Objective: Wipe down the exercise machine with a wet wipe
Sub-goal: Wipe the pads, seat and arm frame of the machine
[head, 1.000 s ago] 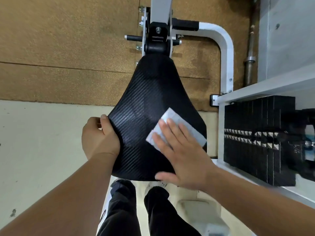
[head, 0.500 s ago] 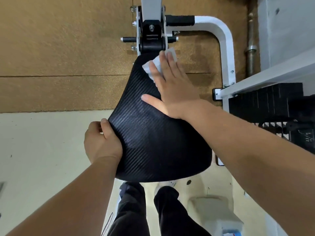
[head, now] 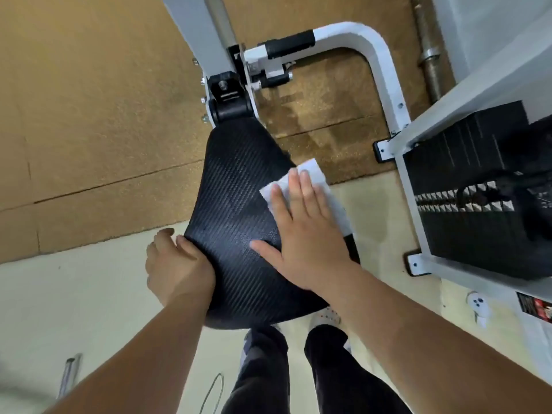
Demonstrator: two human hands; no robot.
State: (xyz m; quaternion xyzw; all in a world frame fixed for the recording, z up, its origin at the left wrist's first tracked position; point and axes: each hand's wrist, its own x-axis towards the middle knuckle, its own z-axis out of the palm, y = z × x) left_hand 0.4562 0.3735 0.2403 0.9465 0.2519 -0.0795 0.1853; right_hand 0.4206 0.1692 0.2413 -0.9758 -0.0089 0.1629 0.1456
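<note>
Wipe [head: 310, 186] on seat [head: 236, 210], right side

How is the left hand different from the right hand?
The left hand curls round the edge of the seat; the right hand lies flat and stretched out. The right hand presses a white wipe; the left hand has none. Both touch the black seat.

Your view is evenly lit and soft, shadows faint; the seat [head: 239, 198] carries a dull sheen, edges bend, corners blur slightly.
</note>
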